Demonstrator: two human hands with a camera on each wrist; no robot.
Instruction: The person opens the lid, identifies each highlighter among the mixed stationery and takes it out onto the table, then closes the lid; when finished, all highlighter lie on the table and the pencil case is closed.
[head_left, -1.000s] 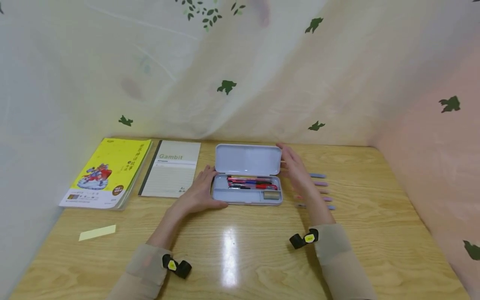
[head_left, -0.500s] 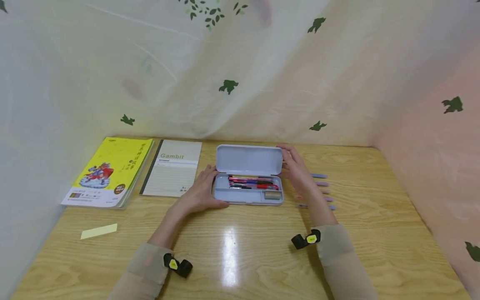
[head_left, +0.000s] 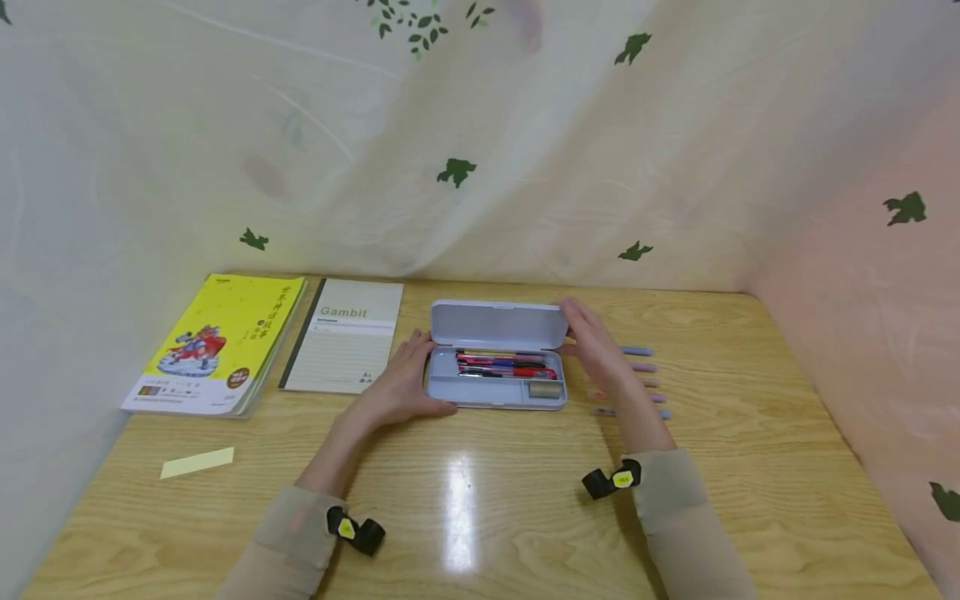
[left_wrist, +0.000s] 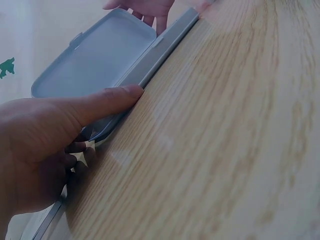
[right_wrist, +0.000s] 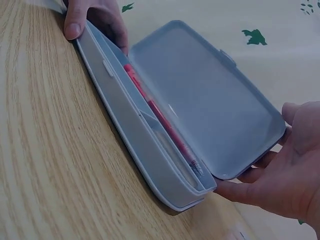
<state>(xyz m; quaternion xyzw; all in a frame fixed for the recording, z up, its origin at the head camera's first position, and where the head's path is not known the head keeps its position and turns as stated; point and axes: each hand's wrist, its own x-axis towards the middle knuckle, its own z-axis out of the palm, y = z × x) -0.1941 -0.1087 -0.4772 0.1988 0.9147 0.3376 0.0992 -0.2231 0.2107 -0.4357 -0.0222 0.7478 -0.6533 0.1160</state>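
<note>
A pale blue pencil case point(head_left: 472, 393) lies at the middle of the table, its lid point(head_left: 498, 327) tilted up on the rear hinge. Several red and dark pens point(head_left: 506, 367) fill the back compartment; a greyish block point(head_left: 543, 389) sits at front right. My left hand point(head_left: 405, 385) grips the case's left end, the thumb along the front edge in the left wrist view. At the other end, my right hand point(head_left: 596, 346) holds the lid's right side. The right wrist view shows several of its fingers point(right_wrist: 250, 175) behind the lid.
Several pastel pens point(head_left: 651, 398) lie in a column right of the case, partly behind my right forearm. To the left are a notebook point(head_left: 348, 333), a yellow book point(head_left: 225, 333) and a pale yellow paper strip point(head_left: 197, 463). A patterned curtain point(head_left: 525, 208) backs the table.
The lid has swung further up and forward on its hinge, and my right hand has shifted slightly toward me with it. My left hand stays at the case's left end.
</note>
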